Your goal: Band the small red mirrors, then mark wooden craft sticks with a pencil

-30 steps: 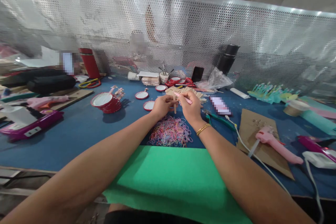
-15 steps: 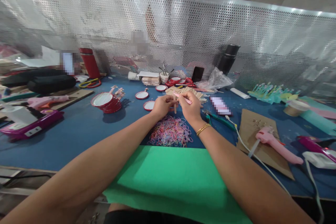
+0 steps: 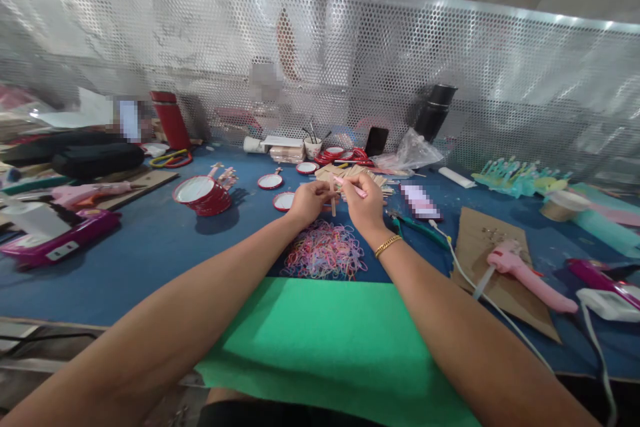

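My left hand (image 3: 307, 204) is closed around a flat wooden stick (image 3: 333, 205), which stands roughly upright between the fingers. Gripped like a pencil in my right hand (image 3: 369, 205) is a pink pen-like tool (image 3: 359, 192), its tip close to the upper part of the stick. Just below both hands lies a heap of small coloured rubber bands (image 3: 325, 252). Behind them several pale wooden sticks (image 3: 350, 174) are spread in a pile. Round white discs with red rims (image 3: 271, 181) lie left of my hands. The fingertips are too small to make out in detail.
A green sheet (image 3: 340, 333) covers my lap and the table's front edge. Left stands a stack of red-rimmed discs (image 3: 205, 197). On the right are teal pliers (image 3: 423, 230), a phone (image 3: 421, 202), a white cable and a pink glue gun (image 3: 530, 277) on cardboard (image 3: 467, 233).
The pink tool and the right fingers have shifted very slightly at the stick. Both hands otherwise keep their place and grip.
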The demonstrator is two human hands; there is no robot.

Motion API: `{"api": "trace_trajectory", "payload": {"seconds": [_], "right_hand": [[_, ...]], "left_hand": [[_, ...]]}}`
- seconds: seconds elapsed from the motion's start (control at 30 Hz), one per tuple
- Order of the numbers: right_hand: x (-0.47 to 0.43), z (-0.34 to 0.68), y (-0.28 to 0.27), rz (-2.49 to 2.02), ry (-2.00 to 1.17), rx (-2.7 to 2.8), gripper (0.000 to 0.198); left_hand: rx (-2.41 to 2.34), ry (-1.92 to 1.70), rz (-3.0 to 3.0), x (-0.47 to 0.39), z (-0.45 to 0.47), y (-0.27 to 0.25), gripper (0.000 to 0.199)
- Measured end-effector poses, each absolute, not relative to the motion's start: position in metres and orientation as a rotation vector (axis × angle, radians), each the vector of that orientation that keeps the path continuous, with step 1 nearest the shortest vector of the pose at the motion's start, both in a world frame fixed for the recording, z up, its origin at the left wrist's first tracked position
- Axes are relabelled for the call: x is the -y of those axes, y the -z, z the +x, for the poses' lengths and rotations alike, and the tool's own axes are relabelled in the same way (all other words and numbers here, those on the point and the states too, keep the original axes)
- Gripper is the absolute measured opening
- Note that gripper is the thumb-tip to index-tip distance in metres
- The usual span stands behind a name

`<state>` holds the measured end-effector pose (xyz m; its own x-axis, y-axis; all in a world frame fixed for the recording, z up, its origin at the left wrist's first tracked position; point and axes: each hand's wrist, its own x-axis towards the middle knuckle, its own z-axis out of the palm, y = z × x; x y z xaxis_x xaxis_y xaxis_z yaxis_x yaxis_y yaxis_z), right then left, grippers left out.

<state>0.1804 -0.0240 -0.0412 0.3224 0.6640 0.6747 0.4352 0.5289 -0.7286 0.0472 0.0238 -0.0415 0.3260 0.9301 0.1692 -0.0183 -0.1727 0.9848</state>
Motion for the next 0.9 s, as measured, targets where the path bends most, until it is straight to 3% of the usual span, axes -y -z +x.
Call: {"api": "trace_trajectory", "payload": {"seconds": [0.9], "right_hand": [[0.0226, 0.1821, 0.0413, -1.093, -0.201, 1.267, 0.012]], "left_hand": [[-0.874, -1.075, 1.481, -0.0235, 0.0466, 0.0415, 0.032]]}}
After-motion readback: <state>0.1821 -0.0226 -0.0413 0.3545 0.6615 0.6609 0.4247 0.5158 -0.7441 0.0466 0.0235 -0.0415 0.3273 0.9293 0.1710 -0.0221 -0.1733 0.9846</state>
